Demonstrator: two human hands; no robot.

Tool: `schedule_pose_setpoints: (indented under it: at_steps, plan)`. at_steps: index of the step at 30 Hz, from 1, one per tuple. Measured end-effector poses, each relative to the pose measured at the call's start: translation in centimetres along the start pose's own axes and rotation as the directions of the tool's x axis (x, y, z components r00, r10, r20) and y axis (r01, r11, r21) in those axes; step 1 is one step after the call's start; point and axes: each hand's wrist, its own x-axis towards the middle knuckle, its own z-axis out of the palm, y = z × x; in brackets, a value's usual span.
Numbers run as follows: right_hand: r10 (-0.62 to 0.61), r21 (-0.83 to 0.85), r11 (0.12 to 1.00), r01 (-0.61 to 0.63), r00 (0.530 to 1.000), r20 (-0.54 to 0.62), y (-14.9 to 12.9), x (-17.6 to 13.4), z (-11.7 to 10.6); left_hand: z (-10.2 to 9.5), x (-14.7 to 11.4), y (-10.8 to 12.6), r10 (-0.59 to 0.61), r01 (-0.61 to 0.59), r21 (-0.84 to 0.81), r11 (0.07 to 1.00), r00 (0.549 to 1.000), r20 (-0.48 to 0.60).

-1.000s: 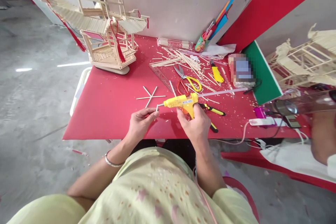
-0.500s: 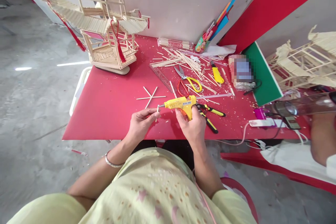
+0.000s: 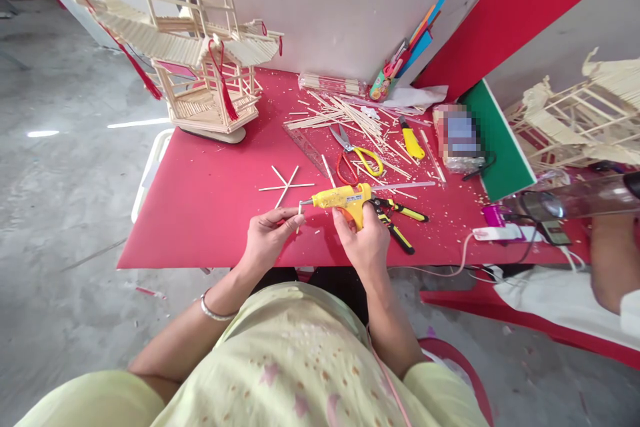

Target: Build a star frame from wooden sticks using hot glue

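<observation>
Over the near part of the table, my left hand [image 3: 270, 233] pinches a short wooden stick [image 3: 299, 219] held roughly upright. My right hand [image 3: 367, 237] is wrapped round a yellow hot glue gun [image 3: 340, 197], its nozzle pointing left and touching or almost touching the stick's upper end. A long clear glue stick [image 3: 405, 185] juts from the back of the gun. Just beyond my left hand, several thin sticks lie crossed as a star [image 3: 287, 185]. Pliers with black and yellow handles [image 3: 400, 227] lie beside my right hand, partly hidden by it.
On the red table [image 3: 200, 227] lie scissors [image 3: 357, 153], a yellow utility knife [image 3: 413, 140], a clear ruler [image 3: 305, 147] and loose sticks [image 3: 345, 113]. A stick-built pavilion model [image 3: 210, 80] stands back left. At right are a power strip [image 3: 500, 233] and another person's arm [image 3: 613, 260].
The glue stick juts out slightly less from the back of the gun. Both hands keep their hold and place; the view has shifted very slightly.
</observation>
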Motion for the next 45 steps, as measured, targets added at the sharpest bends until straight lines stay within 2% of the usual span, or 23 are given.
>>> schedule_pose_setpoints:
  at_steps: [25, 30, 36, 41, 45]
  plan:
    - [-0.019, -0.099, 0.995, 0.017, 1.0, -0.015, 0.2, -0.2, 0.9, 0.2, 0.0, -0.1, 0.046, -0.046, -0.002, 0.999, 0.999, 0.007]
    - [-0.048, -0.154, 0.987, 0.043, 0.998, -0.028, 0.5, -0.2, 1.4, 0.6, -0.4, 0.7, 0.123, -0.123, 0.026, 0.992, 0.992, 0.025]
    - [0.073, 0.017, 0.997, -0.071, 0.99, -0.12, 0.9, 0.5, 0.5, 0.5, 0.2, 0.1, -0.013, 0.014, -0.066, 0.998, 1.0, 0.013]
    - [0.038, 0.068, 0.997, -0.035, 0.998, -0.041, 0.4, 0.4, 0.1, 0.6, 0.7, -0.5, -0.067, 0.067, -0.112, 0.991, 0.998, 0.008]
    - [-0.009, 0.031, 0.999, 0.011, 0.999, -0.048, 0.3, -0.1, 1.0, 0.9, 0.5, -0.1, -0.066, 0.068, -0.127, 0.99, 0.998, 0.018]
